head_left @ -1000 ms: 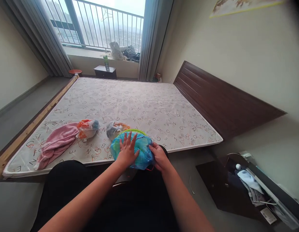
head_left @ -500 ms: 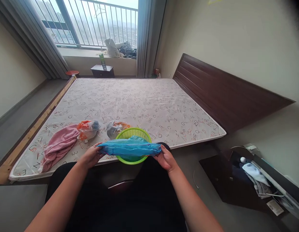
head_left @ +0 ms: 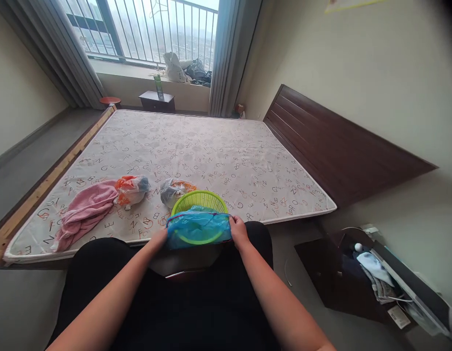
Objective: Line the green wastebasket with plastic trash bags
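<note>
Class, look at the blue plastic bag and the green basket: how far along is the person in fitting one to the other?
Done: the blue plastic bag covers the near half of the green basket on the mattress. In hand: the left hand and right hand grip the bag's two ends. Left: the basket's far rim is uncovered. Two filled bags and a pink cloth lie untouched nearby.

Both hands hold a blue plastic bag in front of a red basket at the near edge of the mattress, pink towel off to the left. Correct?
Not quite: the basket is green, not red, as the head view shows. Otherwise right: left hand and right hand hold the blue plastic bag; pink towel lies left.
</note>
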Demonstrator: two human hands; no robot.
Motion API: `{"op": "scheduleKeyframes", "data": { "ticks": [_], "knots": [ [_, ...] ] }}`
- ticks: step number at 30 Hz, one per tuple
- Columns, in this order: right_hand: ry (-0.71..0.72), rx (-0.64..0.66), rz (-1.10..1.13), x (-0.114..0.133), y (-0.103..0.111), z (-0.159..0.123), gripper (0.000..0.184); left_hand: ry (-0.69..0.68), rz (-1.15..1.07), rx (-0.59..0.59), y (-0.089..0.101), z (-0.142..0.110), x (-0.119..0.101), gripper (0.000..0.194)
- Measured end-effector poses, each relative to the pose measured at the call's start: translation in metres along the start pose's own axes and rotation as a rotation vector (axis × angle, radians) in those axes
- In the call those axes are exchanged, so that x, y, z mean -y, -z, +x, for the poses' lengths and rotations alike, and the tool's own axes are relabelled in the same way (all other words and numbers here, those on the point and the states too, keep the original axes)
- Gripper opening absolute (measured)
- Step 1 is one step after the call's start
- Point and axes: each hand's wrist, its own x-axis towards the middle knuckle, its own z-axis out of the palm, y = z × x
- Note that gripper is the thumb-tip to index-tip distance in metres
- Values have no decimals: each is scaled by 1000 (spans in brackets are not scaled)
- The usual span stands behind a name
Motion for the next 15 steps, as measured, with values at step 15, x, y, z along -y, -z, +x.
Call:
{"op": "scheduleKeyframes", "data": {
  "ticks": [15],
  "knots": [
    [97, 82, -38, 7, -39, 33, 31, -277, -244, -255, 27, 17, 3, 38]
  ]
}}
